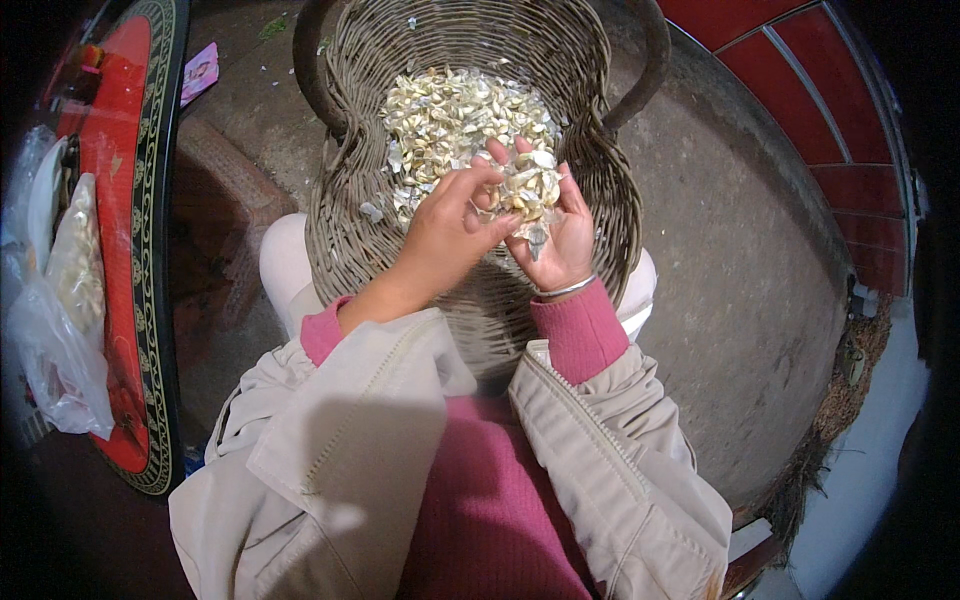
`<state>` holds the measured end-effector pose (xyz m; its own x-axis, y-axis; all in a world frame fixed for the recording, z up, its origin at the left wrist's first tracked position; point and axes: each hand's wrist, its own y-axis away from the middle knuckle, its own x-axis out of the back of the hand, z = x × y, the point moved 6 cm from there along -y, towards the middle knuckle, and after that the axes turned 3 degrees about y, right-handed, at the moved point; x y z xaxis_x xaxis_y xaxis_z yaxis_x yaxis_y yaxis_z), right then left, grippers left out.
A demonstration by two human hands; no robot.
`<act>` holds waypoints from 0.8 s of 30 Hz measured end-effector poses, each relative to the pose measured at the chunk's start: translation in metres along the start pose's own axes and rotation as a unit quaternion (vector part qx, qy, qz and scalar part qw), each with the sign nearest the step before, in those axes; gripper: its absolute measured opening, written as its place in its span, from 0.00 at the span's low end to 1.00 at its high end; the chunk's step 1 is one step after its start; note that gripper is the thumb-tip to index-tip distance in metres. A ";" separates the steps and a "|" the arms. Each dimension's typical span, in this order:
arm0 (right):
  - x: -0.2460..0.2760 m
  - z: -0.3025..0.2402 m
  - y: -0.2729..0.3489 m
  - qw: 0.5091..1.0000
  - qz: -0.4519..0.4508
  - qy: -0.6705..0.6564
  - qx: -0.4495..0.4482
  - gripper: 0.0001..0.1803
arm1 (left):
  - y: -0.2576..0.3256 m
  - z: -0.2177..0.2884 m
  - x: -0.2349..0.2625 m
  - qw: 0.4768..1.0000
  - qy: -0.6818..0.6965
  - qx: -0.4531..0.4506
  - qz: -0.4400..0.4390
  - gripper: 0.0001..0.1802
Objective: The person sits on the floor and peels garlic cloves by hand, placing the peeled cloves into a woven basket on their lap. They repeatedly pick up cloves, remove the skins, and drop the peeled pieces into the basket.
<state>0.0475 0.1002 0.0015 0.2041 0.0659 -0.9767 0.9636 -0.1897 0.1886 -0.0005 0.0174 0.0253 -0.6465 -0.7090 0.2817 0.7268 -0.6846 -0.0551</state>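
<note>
In front of me is a brown woven wicker basket [470,30] holding a heap of pale, cream-yellow garlic cloves [455,112] mixed with thin papery skins. My right hand [568,240] is cupped palm up over the basket, a handful of garlic cloves [533,188] and loose skin in its palm. From the left, my left hand [445,225] reaches in with its thumb and fingers bent together at the edge of that handful. What its fingertips pinch is partly hidden. A flake of translucent skin [537,238] hangs near the right palm.
At left stands a red round tabletop [125,400] with a black and gold patterned rim, bearing clear plastic bags [62,350]. A pink packet [200,73] lies beyond it. Red panels [820,90] rise at the right, above grey concrete floor [730,220].
</note>
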 end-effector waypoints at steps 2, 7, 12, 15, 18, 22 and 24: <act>-0.001 0.001 0.001 1.000 -0.012 0.017 0.001 0.25 | 0.000 0.001 -0.002 0.999 -0.032 -0.031 0.004 0.19; -0.007 0.002 0.001 0.999 -0.040 0.008 -0.024 0.26 | -0.005 -0.023 0.008 0.981 0.169 0.075 0.062 0.14; -0.005 0.002 0.002 0.999 0.034 0.028 -0.008 0.27 | -0.006 -0.036 0.018 0.949 0.270 0.127 0.099 0.11; -0.008 0.004 0.002 0.999 0.027 0.027 -0.010 0.27 | -0.006 -0.038 0.021 0.946 0.274 0.135 0.108 0.10; -0.008 0.003 0.002 0.999 0.015 0.029 -0.007 0.28 | -0.006 -0.041 0.022 0.941 0.282 0.144 0.122 0.10; -0.011 0.003 0.002 0.999 -0.018 0.033 -0.012 0.29 | -0.005 -0.039 0.028 0.956 0.207 0.144 0.148 0.10; -0.009 0.003 0.002 0.999 -0.004 0.036 -0.010 0.29 | -0.009 -0.017 0.035 0.982 0.089 -0.011 0.164 0.10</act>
<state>0.0467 0.0966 0.0103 0.2075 0.1373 -0.9685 0.9683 -0.1694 0.1835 -0.0334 -0.0037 0.0192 -0.4106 -0.9089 0.0728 0.8987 -0.4169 -0.1364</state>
